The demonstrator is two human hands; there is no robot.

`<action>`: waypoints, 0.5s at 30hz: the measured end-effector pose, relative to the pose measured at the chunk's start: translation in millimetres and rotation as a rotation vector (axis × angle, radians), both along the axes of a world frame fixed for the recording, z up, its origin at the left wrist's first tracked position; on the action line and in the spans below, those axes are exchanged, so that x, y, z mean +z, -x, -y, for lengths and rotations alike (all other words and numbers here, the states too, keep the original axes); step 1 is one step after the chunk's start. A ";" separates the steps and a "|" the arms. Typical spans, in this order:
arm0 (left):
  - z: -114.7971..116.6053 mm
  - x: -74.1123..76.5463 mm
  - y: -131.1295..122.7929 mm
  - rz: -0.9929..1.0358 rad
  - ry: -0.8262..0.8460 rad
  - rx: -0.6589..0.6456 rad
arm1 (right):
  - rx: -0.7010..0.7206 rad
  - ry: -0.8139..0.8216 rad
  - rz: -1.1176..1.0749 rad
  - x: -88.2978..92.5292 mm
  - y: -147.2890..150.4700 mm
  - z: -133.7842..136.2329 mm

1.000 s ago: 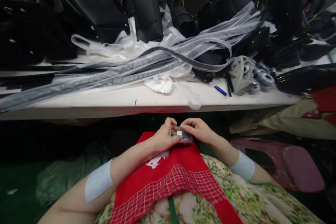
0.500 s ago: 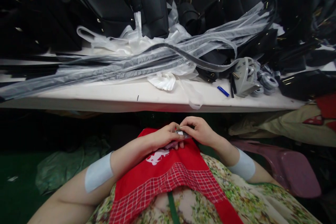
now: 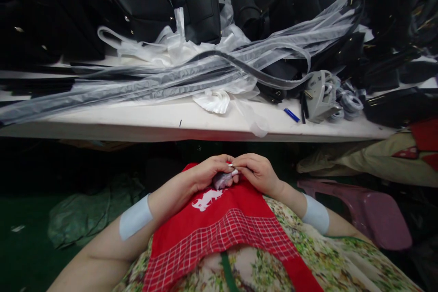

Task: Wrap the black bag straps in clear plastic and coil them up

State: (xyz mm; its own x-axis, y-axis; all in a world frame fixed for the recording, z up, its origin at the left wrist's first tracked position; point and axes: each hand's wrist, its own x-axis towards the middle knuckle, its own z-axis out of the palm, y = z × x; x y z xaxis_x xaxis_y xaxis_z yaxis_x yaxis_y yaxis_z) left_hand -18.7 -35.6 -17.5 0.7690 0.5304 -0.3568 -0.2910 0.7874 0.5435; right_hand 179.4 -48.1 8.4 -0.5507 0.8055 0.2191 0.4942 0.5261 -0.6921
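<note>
Above the lap, my left hand (image 3: 212,169) curls around a small crumpled, purplish-clear plastic packet (image 3: 222,180). Its white end pokes out toward the right fingers. What is inside the packet is too small to make out. My right hand (image 3: 259,172) meets the left one, thumb and fingertips pinched together at a small white bit by the packet's end. Whether that bit belongs to the packet I cannot tell. Both hands rest in front of a red apron (image 3: 232,198) with a white print, below the front edge of the white table (image 3: 147,116).
Long plastic-wrapped black straps (image 3: 137,91) lie across the table. Behind them stand several black bags (image 3: 198,0) with gold fittings. A grey tape dispenser (image 3: 316,96) and a blue stick-like piece (image 3: 291,115) sit to the right. Lower right are a pink stool (image 3: 385,219) and another person's leg (image 3: 362,155).
My left fingers have shifted, and more of the purplish packet shows below them. The right fingers now pinch closer against the left hand. The view has tipped slightly downward.
</note>
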 end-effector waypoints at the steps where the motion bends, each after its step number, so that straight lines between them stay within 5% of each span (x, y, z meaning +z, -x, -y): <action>1: -0.2 -2.1 -0.4 0.017 0.015 0.016 | 0.019 -0.012 0.007 -0.7 -1.0 -0.3; 6: -3.3 -2.5 -5.6 -0.032 0.050 0.071 | 0.098 -0.151 0.052 7.0 -0.9 1.0; 9: -5.5 5.5 -5.6 -0.115 -0.052 0.101 | 0.020 -0.285 0.084 20.2 -17.0 -8.6; 11: -6.4 7.0 -4.8 -0.179 -0.135 0.090 | -0.198 -0.390 0.070 32.1 -47.2 -29.1; 15: -4.4 -5.3 -9.9 -0.260 -0.294 0.021 | -0.983 -0.516 0.003 61.7 -151.2 -96.8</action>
